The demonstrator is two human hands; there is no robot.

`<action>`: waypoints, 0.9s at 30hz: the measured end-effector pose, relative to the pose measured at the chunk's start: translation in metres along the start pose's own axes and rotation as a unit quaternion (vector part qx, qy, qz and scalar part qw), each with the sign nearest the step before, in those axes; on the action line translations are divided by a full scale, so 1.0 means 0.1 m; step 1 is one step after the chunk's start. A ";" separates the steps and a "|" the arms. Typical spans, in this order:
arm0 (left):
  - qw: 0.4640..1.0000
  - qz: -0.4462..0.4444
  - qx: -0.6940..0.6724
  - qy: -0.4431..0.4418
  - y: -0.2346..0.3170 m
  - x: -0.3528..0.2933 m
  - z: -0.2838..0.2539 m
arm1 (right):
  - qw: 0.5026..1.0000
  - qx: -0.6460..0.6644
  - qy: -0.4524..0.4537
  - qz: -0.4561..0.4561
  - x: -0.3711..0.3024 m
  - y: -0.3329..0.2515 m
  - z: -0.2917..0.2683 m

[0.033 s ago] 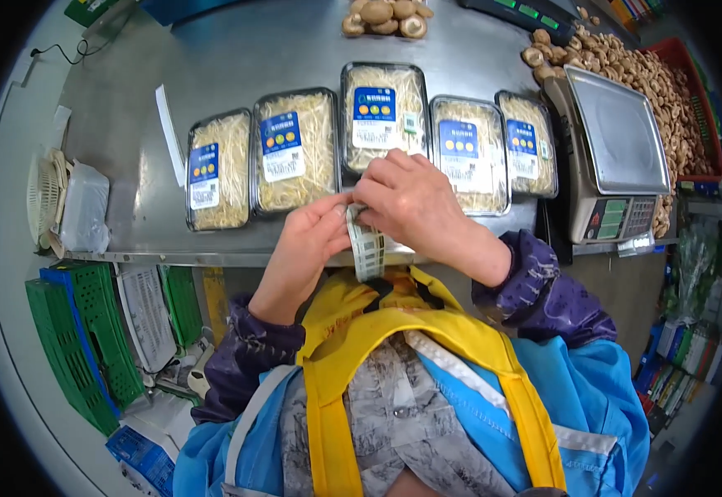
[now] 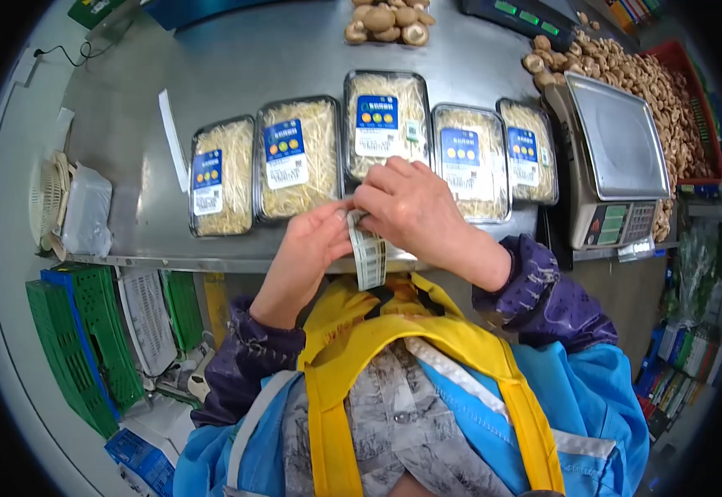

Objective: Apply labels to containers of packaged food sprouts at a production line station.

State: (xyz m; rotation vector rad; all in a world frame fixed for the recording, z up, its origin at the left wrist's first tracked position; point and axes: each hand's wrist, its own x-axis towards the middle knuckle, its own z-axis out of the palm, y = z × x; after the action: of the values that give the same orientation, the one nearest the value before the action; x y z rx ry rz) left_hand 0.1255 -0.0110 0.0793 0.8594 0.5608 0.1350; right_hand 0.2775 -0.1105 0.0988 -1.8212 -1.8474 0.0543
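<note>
A pale strip of small stickers (image 2: 369, 258) hangs down from between my hands, over the table's near edge. My left hand (image 2: 315, 242) pinches its upper end between thumb and fingers. Against it, my right hand (image 2: 410, 205) is closed, its fingertips meeting at the top of the strip; whether a loose sticker is in them is hidden. Just beyond stands a row of several clear-topped trays of bean sprouts with blue-and-white labels. The middle tray (image 2: 386, 124), nearest my right hand, carries an extra small green-and-white sticker (image 2: 412, 132).
To the right stands a weighing scale (image 2: 618, 141), with a heap of mushrooms (image 2: 651, 91) and a red crate (image 2: 709, 141) behind it. More mushrooms (image 2: 387, 21) lie at the far edge. A white paper strip (image 2: 173, 141) lies left. Green crates (image 2: 87, 331) are below left.
The table and trays sit slightly lower in the picture. Both hands keep nearly the same hold on the sticker strip.
</note>
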 end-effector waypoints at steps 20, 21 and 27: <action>0.978 0.122 0.009 0.167 0.13 -0.30 -0.65 | 0.925 0.160 0.023 0.343 0.64 0.25 0.76; 0.978 0.135 0.007 0.160 0.14 -0.31 -0.69 | 0.928 0.128 0.009 0.350 0.68 0.23 0.76; 0.986 0.106 0.018 0.123 0.24 -0.32 -0.78 | 0.954 -0.103 -0.030 0.280 0.72 0.30 0.95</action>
State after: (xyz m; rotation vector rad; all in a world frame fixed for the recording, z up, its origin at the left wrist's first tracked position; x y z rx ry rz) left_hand 0.0607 0.0473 0.0694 0.9430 0.7032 0.4320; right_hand 0.2718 -0.0087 0.0306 -2.4659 -1.3553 0.1267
